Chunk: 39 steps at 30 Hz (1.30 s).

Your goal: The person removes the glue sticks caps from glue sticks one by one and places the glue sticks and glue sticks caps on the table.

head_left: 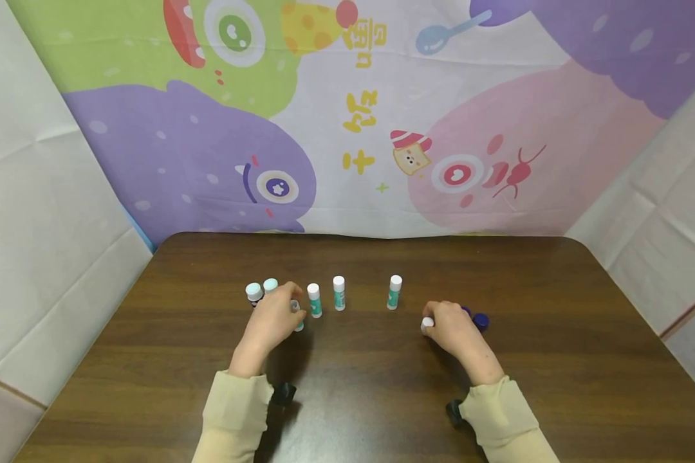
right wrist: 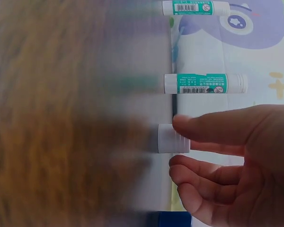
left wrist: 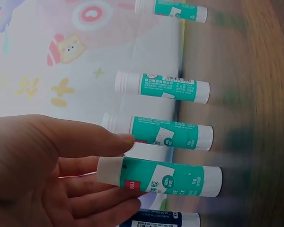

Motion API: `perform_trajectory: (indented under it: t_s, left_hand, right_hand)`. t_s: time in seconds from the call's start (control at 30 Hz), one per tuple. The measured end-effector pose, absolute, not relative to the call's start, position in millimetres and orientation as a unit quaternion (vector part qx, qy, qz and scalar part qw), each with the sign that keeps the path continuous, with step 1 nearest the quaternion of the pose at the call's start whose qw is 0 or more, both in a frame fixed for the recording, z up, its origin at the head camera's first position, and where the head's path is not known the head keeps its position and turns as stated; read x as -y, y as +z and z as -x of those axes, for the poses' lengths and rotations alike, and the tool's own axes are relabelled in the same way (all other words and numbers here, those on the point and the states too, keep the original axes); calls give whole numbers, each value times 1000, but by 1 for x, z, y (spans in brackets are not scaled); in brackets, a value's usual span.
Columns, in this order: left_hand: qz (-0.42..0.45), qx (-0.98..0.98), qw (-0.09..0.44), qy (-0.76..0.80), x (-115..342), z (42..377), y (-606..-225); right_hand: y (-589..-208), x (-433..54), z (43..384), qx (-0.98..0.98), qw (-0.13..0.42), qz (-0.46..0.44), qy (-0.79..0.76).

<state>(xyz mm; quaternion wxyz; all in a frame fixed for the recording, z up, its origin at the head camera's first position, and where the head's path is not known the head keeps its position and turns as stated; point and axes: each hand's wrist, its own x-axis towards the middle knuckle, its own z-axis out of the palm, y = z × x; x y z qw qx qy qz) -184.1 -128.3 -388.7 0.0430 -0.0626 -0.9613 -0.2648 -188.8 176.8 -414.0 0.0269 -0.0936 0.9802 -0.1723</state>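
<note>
My left hand [head_left: 273,320] is around the top of a green-and-white glue stick [left wrist: 168,177] that stands upright on the table. Its narrower, smooth off-white top shows without a ridged cap. In the left wrist view the thumb lies apart from it, on the side of a neighbouring capped glue stick [left wrist: 173,132], and loosely bent fingers pass behind it. Further right, a small white cap [right wrist: 173,138] stands on the table. My right hand [head_left: 454,328] pinches it, thumb at its upper edge and fingers close on the far side.
Capped glue sticks [head_left: 339,294] stand to the right of my left hand, one [head_left: 394,293] nearer my right. Two dark-bodied sticks with pale tops [head_left: 254,291] are left of my left hand. Dark blue caps [head_left: 481,322] lie beside my right hand. A printed cloth [head_left: 347,212] hangs behind the table.
</note>
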Motion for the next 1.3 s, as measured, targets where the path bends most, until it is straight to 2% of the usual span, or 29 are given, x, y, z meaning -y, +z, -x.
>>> perform_trajectory:
  t_s: [0.37, 0.73, 0.97, 1.17, 1.3]
  left_hand:
    - [45, 945, 106, -305, 124, 180, -379]
    - [64, 934, 171, -306, 105, 174, -368]
    - [122, 927, 175, -308, 88, 173, -374]
    - [140, 923, 169, -315, 78, 174, -377]
    - [153, 924, 145, -318, 69, 174, -380]
  right_hand:
    - [-406, -179, 192, -976, 26, 89, -195]
    - [-392, -167, 199, -962, -70, 130, -231]
    - [-386, -154, 201, -944, -126, 157, -262]
    - [-383, -146, 206, -939, -132, 169, -268]
    - [-383, -144, 209, -940, -125, 171, -269]
